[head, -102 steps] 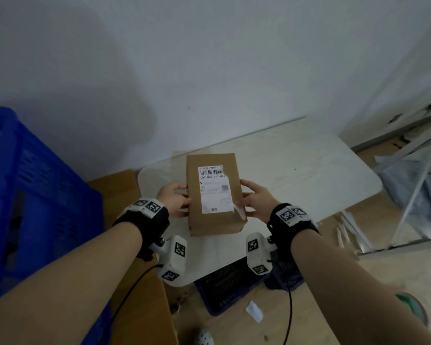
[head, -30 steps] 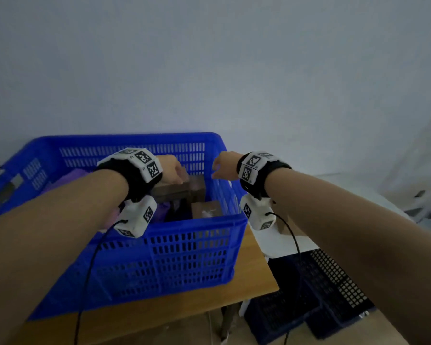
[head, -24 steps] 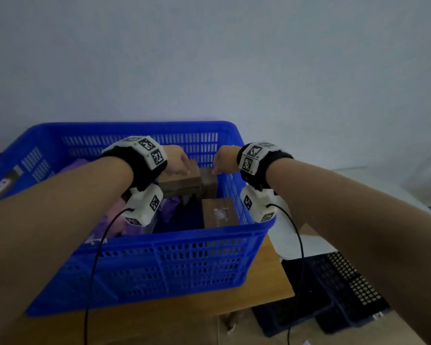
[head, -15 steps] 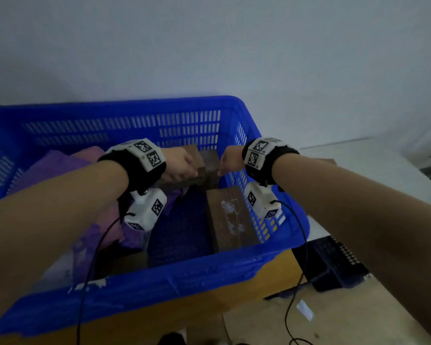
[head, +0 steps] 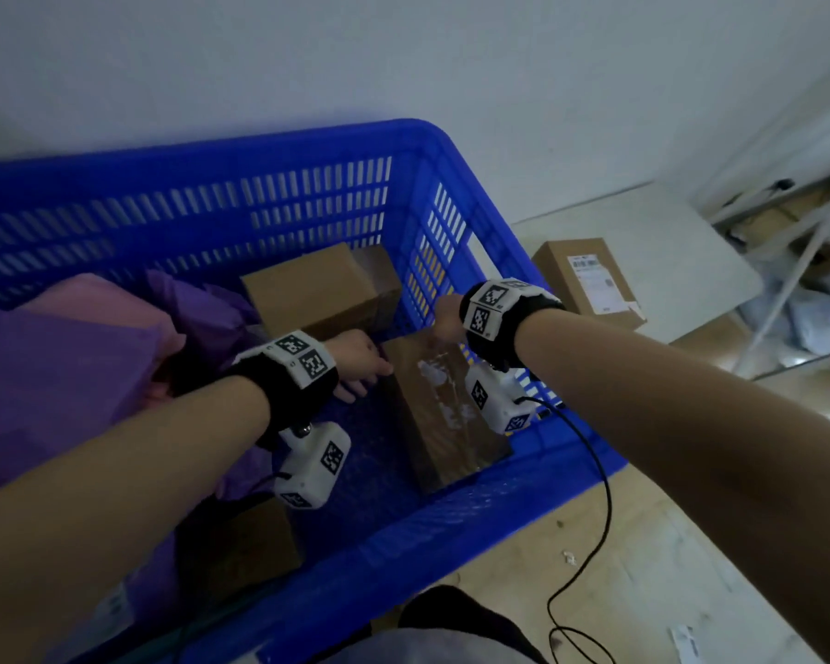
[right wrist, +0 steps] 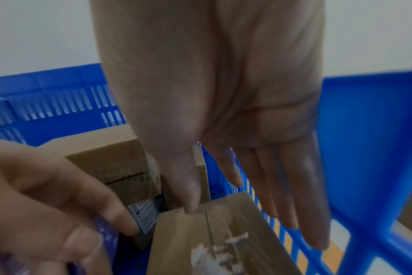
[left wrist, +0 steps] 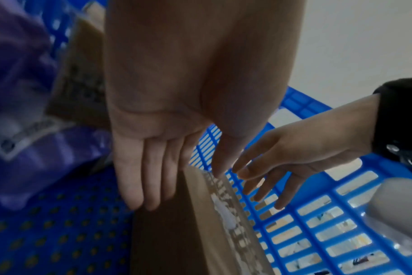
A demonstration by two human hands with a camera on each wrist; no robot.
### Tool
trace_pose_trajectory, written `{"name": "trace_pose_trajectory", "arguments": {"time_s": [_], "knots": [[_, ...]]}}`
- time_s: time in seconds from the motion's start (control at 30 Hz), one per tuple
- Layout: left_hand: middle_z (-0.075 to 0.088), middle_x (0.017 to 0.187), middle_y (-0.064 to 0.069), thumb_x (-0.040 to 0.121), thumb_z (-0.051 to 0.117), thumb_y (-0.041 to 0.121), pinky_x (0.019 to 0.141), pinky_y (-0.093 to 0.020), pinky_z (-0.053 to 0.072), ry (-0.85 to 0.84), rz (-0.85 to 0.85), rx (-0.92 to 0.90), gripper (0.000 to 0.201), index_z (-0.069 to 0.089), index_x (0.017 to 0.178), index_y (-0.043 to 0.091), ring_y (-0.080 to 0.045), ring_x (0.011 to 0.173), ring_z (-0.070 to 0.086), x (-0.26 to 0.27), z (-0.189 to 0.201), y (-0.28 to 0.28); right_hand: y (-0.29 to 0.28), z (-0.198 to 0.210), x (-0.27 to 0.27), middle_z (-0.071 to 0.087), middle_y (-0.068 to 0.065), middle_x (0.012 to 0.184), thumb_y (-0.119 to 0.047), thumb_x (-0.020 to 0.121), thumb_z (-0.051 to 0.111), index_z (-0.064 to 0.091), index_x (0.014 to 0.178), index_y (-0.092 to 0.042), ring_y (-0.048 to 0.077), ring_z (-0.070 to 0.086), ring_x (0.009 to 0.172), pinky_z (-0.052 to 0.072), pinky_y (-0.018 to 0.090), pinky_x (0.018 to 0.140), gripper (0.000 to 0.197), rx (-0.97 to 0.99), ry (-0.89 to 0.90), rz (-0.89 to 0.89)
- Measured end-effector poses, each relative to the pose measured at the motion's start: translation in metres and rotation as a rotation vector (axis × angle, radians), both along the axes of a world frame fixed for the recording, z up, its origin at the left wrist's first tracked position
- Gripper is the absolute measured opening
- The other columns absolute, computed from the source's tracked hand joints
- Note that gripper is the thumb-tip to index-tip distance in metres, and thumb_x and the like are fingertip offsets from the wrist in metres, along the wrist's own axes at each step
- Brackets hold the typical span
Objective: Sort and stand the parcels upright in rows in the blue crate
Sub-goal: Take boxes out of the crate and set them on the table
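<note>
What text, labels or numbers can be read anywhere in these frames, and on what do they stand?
No text reads legibly.
Shipping label with barcode on the cardboard box lying on the white table: print too small.
Label on the purple bag in the blue crate: blurred.
Small label on a parcel by the left hand: blurred.
Wrist bands: square black-and-white marker patterns, no words.

- left hand (head: 358, 359) reaches forward and down, fingers (left wrist: 139, 178) straight, together, thumb apart
- right hand (head: 444, 318) reaches down beside it, fingers (right wrist: 282, 195) straight, slightly spread
- both forearms extended, black wrist bands on
</note>
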State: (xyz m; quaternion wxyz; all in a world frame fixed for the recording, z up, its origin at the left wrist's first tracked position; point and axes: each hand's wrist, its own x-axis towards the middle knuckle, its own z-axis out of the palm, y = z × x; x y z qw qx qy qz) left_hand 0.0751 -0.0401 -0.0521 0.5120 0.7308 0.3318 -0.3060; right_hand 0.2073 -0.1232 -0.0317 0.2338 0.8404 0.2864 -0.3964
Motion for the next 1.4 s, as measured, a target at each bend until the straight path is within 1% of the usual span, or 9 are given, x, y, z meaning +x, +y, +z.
{"name": "trace_pose_trajectory", "arguments": {"time_s": [0.1,0.2,0.27,0.33,0.5,0.63,0.93,1.23,1.4], "knots": [[0.054,0.121,-0.017,0.095,0.054,0.021,0.093,-0.04,0.051,0.032,0.049,-0.083,0.043,0.043,0.132,0.002,-0.033,0.103,0.062,0.001,-0.009,-0.01,-0.002,-0.07,0.04,0.048,0.001,0.053,-0.029,0.076,0.068,0.056,0.039,-0.021,0.024,0.051,0.058,0.044,0.033,0.05,0.04,-0.011,-0.084,0.059],[0.045,0.136,-0.015,0.095,0.055,0.026,0.095,-0.046,0.052,0.057,0.073,-0.115,0.062,0.026,0.146,0.006,-0.033,0.11,0.062,0.0,-0.017,-0.016,0.0,-0.068,0.038,0.052,0.007,0.054,-0.025,0.072,0.069,0.035,0.047,-0.026,0.027,0.06,0.063,0.048,0.035,0.054,0.042,-0.017,-0.092,-0.013],[0.04,0.144,-0.013,0.094,0.055,0.03,0.094,-0.046,0.053,0.061,0.101,-0.134,0.07,0.018,0.149,0.009,-0.03,0.106,0.063,-0.001,-0.024,-0.016,-0.004,-0.064,0.036,0.064,0.008,0.067,-0.031,0.074,0.071,0.043,0.055,-0.03,0.027,0.064,0.064,0.056,0.04,0.06,0.034,0.047,-0.059,-0.119],[0.044,0.141,-0.012,0.093,0.056,0.032,0.094,-0.046,0.053,0.055,0.14,-0.175,0.063,0.027,0.144,0.008,-0.03,0.106,0.062,-0.004,-0.03,-0.015,-0.003,-0.019,0.005,0.067,0.007,0.079,-0.028,0.085,0.066,0.062,0.077,-0.019,0.026,0.066,0.078,0.056,0.041,0.075,0.013,0.103,0.037,-0.107],[0.051,0.129,-0.011,0.094,0.056,0.029,0.092,-0.045,0.053,0.037,0.225,-0.231,0.044,0.042,0.129,0.009,-0.031,0.105,0.062,-0.01,-0.04,-0.01,-0.009,-0.021,0.004,0.074,0.012,0.094,-0.035,0.078,0.074,0.07,0.081,-0.005,0.029,0.071,0.088,0.058,0.047,0.083,0.031,0.128,0.082,-0.165],[0.054,0.126,-0.014,0.096,0.052,0.025,0.095,-0.049,0.051,0.057,0.289,-0.296,0.043,0.04,0.133,0.007,-0.034,0.107,0.063,-0.008,-0.042,-0.009,-0.011,-0.019,0.001,0.07,0.017,0.106,-0.03,0.083,0.071,0.067,0.104,0.005,0.026,0.064,0.077,0.055,0.038,0.072,0.041,0.079,0.181,-0.201],[0.056,0.126,-0.014,0.094,0.055,0.029,0.082,-0.042,0.055,0.006,0.377,-0.191,0.04,0.05,0.126,0.004,-0.032,0.11,0.058,-0.009,-0.036,-0.003,-0.009,-0.017,-0.002,0.065,0.02,0.117,-0.039,0.082,0.07,0.047,0.133,0.0,0.035,0.065,0.104,0.051,0.05,0.094,0.068,0.21,0.199,-0.297],[0.059,0.121,-0.014,0.089,0.061,0.032,0.087,-0.045,0.056,-0.135,0.467,-0.096,0.046,0.053,0.122,0.001,-0.03,0.106,0.06,-0.024,-0.008,0.002,-0.003,0.025,-0.01,0.063,0.023,0.121,-0.027,0.085,0.068,0.054,0.125,0.005,0.034,0.063,0.104,0.055,0.043,0.087,0.053,0.304,0.224,-0.303],[0.064,0.112,-0.013,0.086,0.066,0.031,0.085,-0.044,0.057,-0.244,0.462,-0.007,0.046,0.057,0.119,0.002,-0.029,0.098,0.063,-0.037,0.024,-0.001,-0.01,0.057,-0.019,0.062,0.029,0.118,-0.029,0.086,0.068,0.054,0.122,0.009,0.04,0.061,0.111,0.048,0.05,0.099,0.055,0.405,0.236,-0.312]]}}
